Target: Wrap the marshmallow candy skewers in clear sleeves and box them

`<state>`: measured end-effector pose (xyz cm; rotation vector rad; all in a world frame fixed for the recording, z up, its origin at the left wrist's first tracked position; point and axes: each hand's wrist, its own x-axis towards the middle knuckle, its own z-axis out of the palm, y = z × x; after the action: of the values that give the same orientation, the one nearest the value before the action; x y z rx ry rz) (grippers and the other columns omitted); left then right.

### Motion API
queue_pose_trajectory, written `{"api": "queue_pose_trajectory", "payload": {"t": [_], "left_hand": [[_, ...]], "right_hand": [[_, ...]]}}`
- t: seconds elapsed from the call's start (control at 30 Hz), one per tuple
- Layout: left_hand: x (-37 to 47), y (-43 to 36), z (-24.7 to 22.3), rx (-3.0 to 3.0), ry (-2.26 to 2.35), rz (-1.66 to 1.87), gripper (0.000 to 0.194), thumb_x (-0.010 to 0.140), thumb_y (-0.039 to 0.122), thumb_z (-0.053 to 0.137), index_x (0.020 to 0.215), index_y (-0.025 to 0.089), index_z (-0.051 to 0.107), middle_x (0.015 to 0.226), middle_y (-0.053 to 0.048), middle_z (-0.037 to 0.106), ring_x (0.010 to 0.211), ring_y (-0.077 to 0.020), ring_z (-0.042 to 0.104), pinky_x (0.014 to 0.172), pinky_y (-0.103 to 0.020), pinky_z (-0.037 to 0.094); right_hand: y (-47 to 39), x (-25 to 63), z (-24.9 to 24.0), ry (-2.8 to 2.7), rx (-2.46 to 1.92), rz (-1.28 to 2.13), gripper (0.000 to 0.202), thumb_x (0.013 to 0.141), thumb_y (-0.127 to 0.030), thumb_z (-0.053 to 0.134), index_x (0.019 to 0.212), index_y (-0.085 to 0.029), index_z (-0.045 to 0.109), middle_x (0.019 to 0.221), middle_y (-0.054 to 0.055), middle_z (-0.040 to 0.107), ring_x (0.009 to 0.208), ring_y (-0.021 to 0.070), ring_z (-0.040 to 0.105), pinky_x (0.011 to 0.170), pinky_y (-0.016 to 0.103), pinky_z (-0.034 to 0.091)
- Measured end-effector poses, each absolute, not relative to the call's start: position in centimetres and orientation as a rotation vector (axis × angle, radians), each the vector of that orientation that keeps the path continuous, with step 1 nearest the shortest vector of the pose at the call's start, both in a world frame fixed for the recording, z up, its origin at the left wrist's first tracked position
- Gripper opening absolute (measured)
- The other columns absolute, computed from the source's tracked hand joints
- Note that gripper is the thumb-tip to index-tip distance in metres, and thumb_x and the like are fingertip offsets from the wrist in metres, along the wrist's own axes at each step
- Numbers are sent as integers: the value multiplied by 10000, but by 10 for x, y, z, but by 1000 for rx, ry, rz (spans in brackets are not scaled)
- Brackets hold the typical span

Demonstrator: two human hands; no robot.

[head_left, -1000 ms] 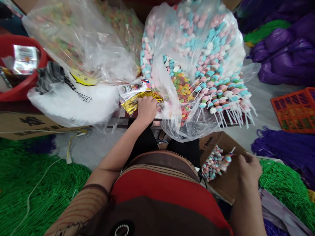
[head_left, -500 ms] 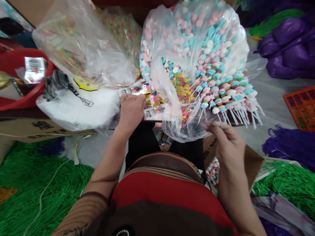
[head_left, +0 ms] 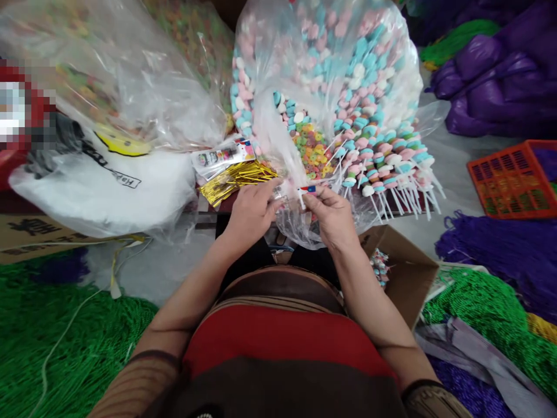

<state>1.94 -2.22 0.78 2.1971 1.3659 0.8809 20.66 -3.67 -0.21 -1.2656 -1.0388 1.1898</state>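
Between both hands, over the table's front edge, is a small printed plastic packet point(head_left: 307, 190) with a blue and red end. My left hand point(head_left: 252, 212) is closed on its left end. The thumb and fingers of my right hand point(head_left: 334, 219) pinch the coloured end. Left of the packet lie a bundle of gold twist ties point(head_left: 237, 177) and a stack of similar printed packets point(head_left: 224, 155). Behind the hands, ring-shaped gummies point(head_left: 311, 151) fill an open clear bag. Marshmallow skewers point(head_left: 387, 157) on white sticks lie piled to the right.
A large bag of pink, blue and white marshmallows point(head_left: 300, 46) stands at the back, beside bags of gummies point(head_left: 130, 69). White plastic bags point(head_left: 100, 191) lie at left. Below right are an open cardboard box point(head_left: 409, 278) and an orange crate point(head_left: 509, 183).
My left hand has moved right, off the packet stack, and my right hand has moved left to meet it. A printed packet is now held between them. The gold ties are uncovered.
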Motion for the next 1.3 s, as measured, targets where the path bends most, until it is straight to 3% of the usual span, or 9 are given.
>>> {"api": "queue_pose_trajectory", "payload": {"t": [0.13, 0.33, 0.43, 0.57, 0.73, 0.83, 1.0, 1.2, 1.3], "left_hand": [[16, -17, 6, 1779, 1132, 808, 250, 919, 392, 626, 999, 173, 715, 834, -15, 703, 780, -165, 616, 762, -283, 479], [18, -14, 1, 1704, 1091, 785, 400, 958, 519, 535, 730, 191, 549, 708, 10, 557, 691, -137, 491, 666, -271, 400], [21, -13, 2, 1833, 1104, 780, 435, 984, 527, 483, 692, 205, 468, 672, 17, 494, 667, -136, 452, 637, -277, 349], [25, -13, 3, 1861, 1045, 776, 419, 976, 516, 499, 694, 207, 472, 678, 15, 509, 685, -144, 478, 660, -278, 375], [28, -19, -4, 1443, 959, 704, 298, 920, 507, 594, 894, 211, 588, 741, 15, 640, 671, -149, 591, 688, -281, 474], [29, -22, -6, 1396, 1013, 729, 378, 910, 586, 587, 833, 218, 550, 589, 46, 565, 549, -133, 520, 603, -266, 428], [29, -24, -8, 1457, 1118, 735, 473, 931, 657, 510, 741, 224, 503, 513, 61, 473, 506, -124, 455, 552, -260, 369], [31, -23, -8, 1321, 1000, 713, 415, 901, 623, 577, 830, 216, 546, 525, 72, 511, 474, -104, 400, 529, -242, 337], [31, -23, -3, 1344, 937, 638, 384, 834, 578, 670, 880, 203, 605, 553, 68, 535, 498, -108, 443, 541, -236, 349]], "right_hand": [[-42, 211, -4, -992, -1280, 1171, 373, 741, -536, 837, 695, -211, 660, 577, -48, 612, 513, 102, 507, 536, 254, 428], [-50, 212, -13, -1017, -1392, 1085, 564, 835, -724, 664, 599, -224, 550, 460, -72, 460, 442, 91, 399, 485, 255, 343], [-48, 214, -11, -985, -1326, 1176, 466, 767, -679, 765, 724, -226, 665, 607, -47, 604, 546, 106, 500, 542, 251, 411], [-48, 213, -6, -913, -1188, 1289, 413, 644, -552, 902, 836, -228, 732, 707, -42, 672, 621, 111, 548, 633, 257, 465], [-54, 211, -12, -958, -1358, 1110, 525, 772, -674, 748, 591, -205, 596, 492, -54, 519, 484, 95, 418, 519, 259, 341], [-55, 211, -14, -988, -1444, 1091, 629, 832, -731, 636, 504, -212, 497, 439, -46, 461, 463, 99, 391, 511, 268, 329], [-51, 212, -15, -944, -1286, 1197, 431, 692, -620, 825, 724, -212, 690, 683, -17, 680, 641, 132, 571, 652, 267, 468], [-50, 215, -21, -794, -1392, 1163, 588, 755, -726, 721, 544, -203, 557, 442, -55, 468, 431, 87, 363, 449, 250, 283], [-47, 217, -18, -807, -1358, 1154, 533, 732, -691, 760, 592, -193, 628, 506, -38, 544, 491, 96, 430, 497, 243, 339]]}}
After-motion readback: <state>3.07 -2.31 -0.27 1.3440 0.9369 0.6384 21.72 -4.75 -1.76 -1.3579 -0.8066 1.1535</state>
